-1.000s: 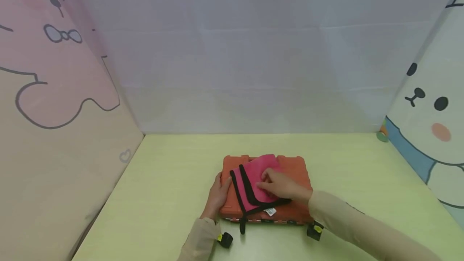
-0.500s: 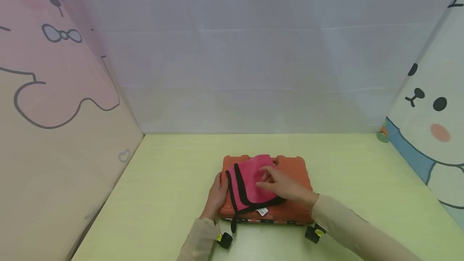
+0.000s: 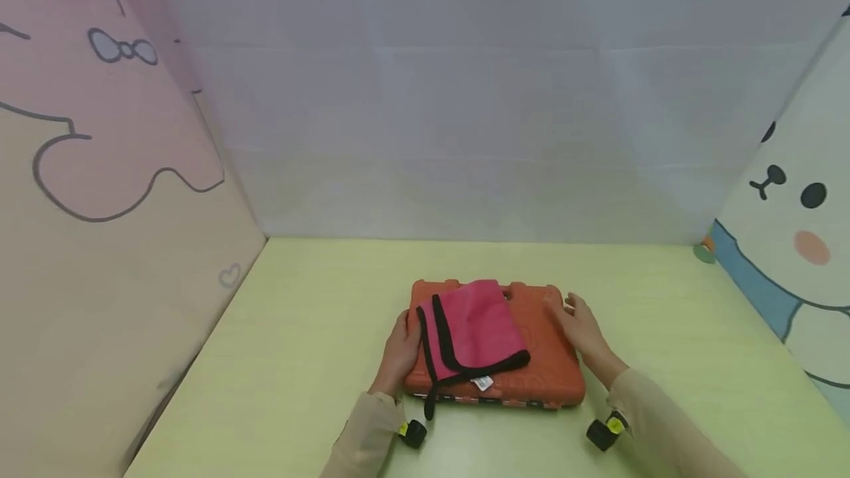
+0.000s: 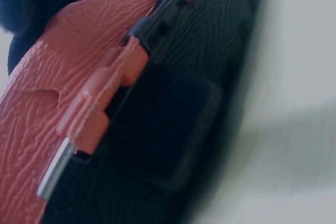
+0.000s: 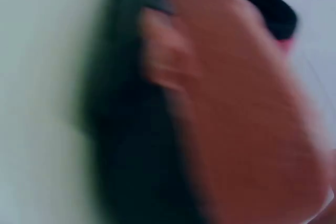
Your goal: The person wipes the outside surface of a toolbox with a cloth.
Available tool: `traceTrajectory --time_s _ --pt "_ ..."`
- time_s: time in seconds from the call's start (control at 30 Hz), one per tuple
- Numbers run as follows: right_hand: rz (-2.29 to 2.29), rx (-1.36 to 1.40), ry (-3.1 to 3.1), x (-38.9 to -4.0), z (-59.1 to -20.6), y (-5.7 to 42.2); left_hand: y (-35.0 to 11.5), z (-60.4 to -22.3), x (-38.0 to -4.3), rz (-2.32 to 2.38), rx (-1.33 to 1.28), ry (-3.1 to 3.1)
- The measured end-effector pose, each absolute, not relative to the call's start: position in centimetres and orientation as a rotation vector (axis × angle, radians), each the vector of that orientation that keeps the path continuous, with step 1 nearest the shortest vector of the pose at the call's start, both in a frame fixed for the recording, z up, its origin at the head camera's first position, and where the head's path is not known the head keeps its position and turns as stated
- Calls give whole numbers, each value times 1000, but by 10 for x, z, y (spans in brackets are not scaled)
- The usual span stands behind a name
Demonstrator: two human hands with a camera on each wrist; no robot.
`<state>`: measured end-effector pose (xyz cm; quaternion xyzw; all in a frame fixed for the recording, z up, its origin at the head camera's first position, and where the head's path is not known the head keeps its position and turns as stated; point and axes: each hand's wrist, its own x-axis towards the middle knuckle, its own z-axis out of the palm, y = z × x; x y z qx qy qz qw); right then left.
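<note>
An orange-red hard plastic case [image 3: 554,378] with a dark lower half lies flat on the table. On its lid rests a folded pink cloth [image 3: 481,327] with black edging, a white tag and a black loop that hangs over the near edge. My left hand [image 3: 401,351] grips the case's left side, thumb over the lid. At the right edge my right hand [image 3: 584,329] has its fingers loosely spread by the far right corner, off the cloth. The left wrist view shows the case's ridged lid [image 4: 100,51] and a metal pin [image 4: 55,169] along the seam; the right wrist view is blurred.
The pale yellow table [image 3: 319,316] extends around the case. A plain light curtain [image 3: 465,131] closes the back, with cartoon-printed panels at the left [image 3: 133,279] and right [image 3: 783,242]. Small black wrist devices sit by both sleeves.
My right hand has left the pink cloth and moved right to the case's right edge. Before that the cloth shifted slightly left. My left hand has stayed at the left side.
</note>
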<state>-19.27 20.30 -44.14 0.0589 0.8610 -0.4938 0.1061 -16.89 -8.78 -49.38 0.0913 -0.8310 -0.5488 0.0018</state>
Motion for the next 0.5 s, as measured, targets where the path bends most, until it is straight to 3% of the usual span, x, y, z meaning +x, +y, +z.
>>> traceTrajectory --time_s 0.3,0.5 --pt "-1241 111 2744 -181 -462 199 -82 -492 -168 -1571 212 -2650" --pt "-1230 85 2760 -182 -464 194 -88 -465 -163 -1491 219 -2655"
